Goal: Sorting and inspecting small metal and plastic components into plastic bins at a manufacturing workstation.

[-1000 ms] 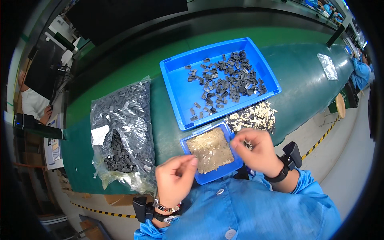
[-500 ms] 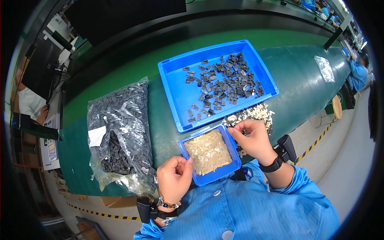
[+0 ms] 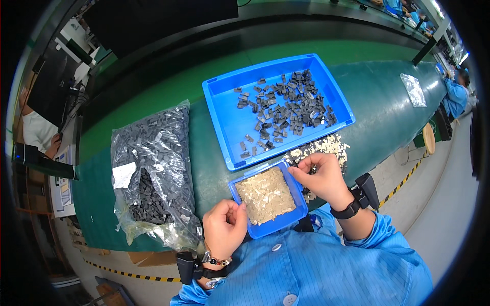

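Observation:
A small blue bin (image 3: 278, 223) sits near my body, filled with flat pale gold-coloured pieces (image 3: 264, 194). My left hand (image 3: 222, 228) is closed at the bin's left wall, thumb and curled fingers on its edge. At the far right corner, my right hand (image 3: 324, 178) pinches the rim between thumb and fingers. Just beyond stands a larger blue tray (image 3: 224, 122) with many small dark grey clip-like parts (image 3: 296, 102), mostly toward its right side. Beside the right hand, loose cream and black pieces (image 3: 326, 147) lie on the table, partly hidden by that hand.
A clear plastic bag (image 3: 153, 158) full of dark parts lies on the green table mat (image 3: 383, 102) at left. A small clear bag (image 3: 413, 90) rests at the far right. Other people (image 3: 456, 94) sit at the right, and one person (image 3: 38, 132) at the left.
The small bin and both hands have barely shifted; the hands keep their hold at its edges. The large tray appears marginally lower in view.

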`<state>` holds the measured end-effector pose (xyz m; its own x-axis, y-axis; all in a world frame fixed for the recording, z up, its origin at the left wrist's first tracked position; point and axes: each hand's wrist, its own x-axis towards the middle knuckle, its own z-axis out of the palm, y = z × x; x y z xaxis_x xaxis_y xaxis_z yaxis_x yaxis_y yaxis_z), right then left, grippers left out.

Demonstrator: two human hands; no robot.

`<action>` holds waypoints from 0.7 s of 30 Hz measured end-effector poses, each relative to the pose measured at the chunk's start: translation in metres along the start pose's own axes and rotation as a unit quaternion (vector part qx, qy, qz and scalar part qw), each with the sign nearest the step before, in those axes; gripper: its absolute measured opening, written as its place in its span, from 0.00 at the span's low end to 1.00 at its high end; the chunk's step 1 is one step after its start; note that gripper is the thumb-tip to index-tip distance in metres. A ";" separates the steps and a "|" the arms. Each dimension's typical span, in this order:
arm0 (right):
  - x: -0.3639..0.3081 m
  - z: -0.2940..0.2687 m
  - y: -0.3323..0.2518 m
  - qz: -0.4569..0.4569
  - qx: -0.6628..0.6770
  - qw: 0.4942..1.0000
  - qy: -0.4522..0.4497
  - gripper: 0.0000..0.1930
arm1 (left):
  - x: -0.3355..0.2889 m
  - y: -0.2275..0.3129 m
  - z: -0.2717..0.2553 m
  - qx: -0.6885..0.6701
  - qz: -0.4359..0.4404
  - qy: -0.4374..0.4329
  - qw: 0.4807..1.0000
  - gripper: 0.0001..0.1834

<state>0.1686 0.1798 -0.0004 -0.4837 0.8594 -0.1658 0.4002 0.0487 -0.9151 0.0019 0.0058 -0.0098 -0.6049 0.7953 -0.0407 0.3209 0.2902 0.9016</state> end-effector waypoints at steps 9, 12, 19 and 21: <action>-0.001 0.000 0.003 -0.015 -0.041 0.999 0.028 0.13 | 0.001 -0.007 0.000 0.006 0.003 -0.010 1.000 0.10; -0.003 0.002 0.007 -0.074 -0.040 0.994 0.068 0.14 | -0.001 -0.007 -0.004 0.012 0.000 -0.009 1.000 0.11; 0.001 -0.057 0.068 -0.132 -0.091 0.958 0.238 0.05 | -0.002 -0.025 -0.011 0.021 0.084 0.013 0.996 0.16; 0.009 -0.095 0.101 -0.159 -0.217 0.924 0.271 0.05 | -0.007 -0.027 -0.014 0.022 0.133 0.036 0.990 0.11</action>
<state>0.2787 0.2406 -0.0594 -0.2159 0.8896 0.4026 0.6359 0.4410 -0.6334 -0.0131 -0.0148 -0.0282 -0.5445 0.8070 0.2287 0.5070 0.0994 0.8562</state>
